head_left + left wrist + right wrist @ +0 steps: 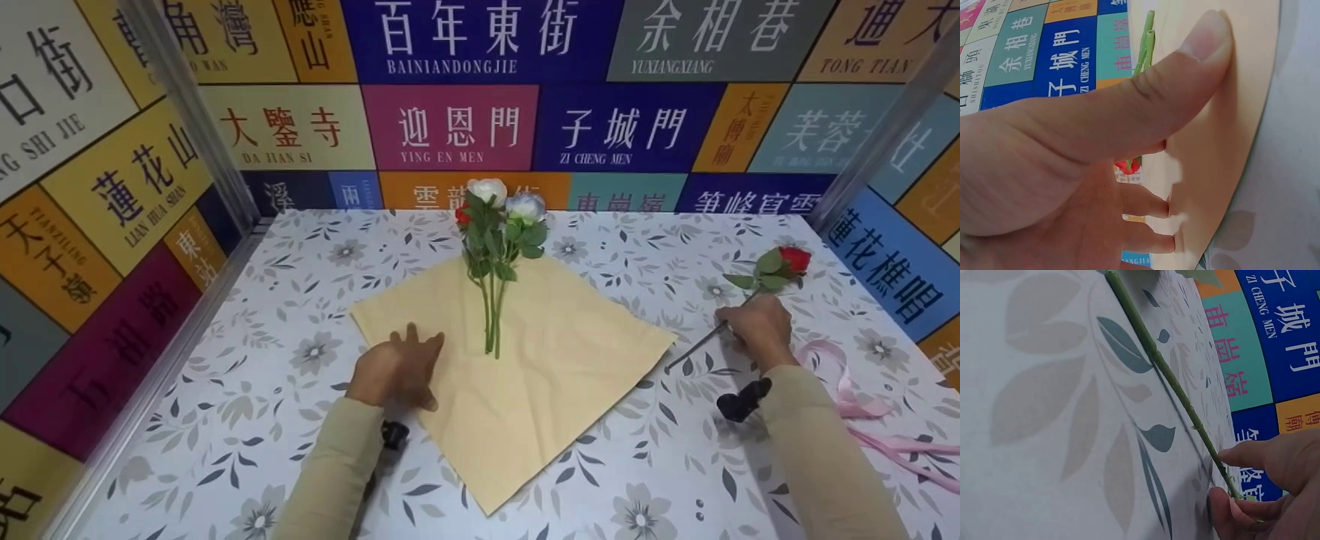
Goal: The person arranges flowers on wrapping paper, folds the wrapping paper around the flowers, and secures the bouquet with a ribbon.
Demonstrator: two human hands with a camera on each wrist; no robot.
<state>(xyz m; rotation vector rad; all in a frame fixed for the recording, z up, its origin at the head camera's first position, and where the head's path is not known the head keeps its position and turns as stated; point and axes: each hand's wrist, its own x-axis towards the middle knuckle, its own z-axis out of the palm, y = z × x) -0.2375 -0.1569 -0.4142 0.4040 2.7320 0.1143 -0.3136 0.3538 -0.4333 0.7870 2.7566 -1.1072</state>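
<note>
A red artificial rose (795, 260) lies at the right, its bloom pointing away. My right hand (757, 330) pinches its green stem (1176, 388) between thumb and fingers, close over the table. A sheet of tan wrapping paper (555, 375) is spread in the middle, one corner pointing toward me. On its upper part lie a white flower (487, 192), a pale blue-white flower (525, 208) and a red flower (461, 215), the last partly hidden by leaves. My left hand (397, 367) rests on the paper's left edge with fingers spread; its thumb (1207, 39) touches the paper.
Pink ribbon (855, 405) lies loosely curled beside my right forearm. A white cloth (247, 360) with a grey leaf print covers the table. Panels with colourful place-name signs (450, 127) stand behind and at both sides.
</note>
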